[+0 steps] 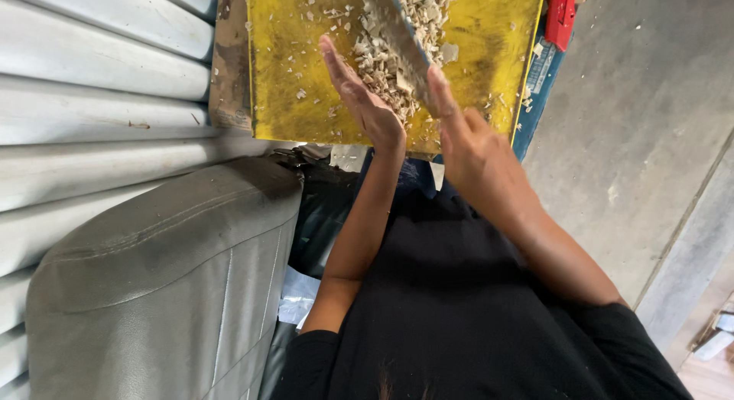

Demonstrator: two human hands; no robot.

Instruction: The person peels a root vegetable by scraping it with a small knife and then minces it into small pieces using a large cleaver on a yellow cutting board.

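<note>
A yellow cutting board (pixel 290 71) lies ahead of me, strewn with pale chopped bits. A heap of these chopped pieces (pixel 390 56) sits near its middle. My right hand (pixel 470 140) grips the handle of a broad knife (pixel 397 33), whose blade lies against the right side of the heap. My left hand (pixel 359 94) is flat with fingers straight, its palm pressed against the left side of the heap, opposite the blade.
A grey padded seat (pixel 168 278) fills the lower left, with pale corrugated panels (pixel 92 79) behind it. A red object (pixel 560 14) sits at the board's right edge. Grey concrete floor (pixel 634 125) lies to the right. My black shirt (pixel 459 308) fills the bottom.
</note>
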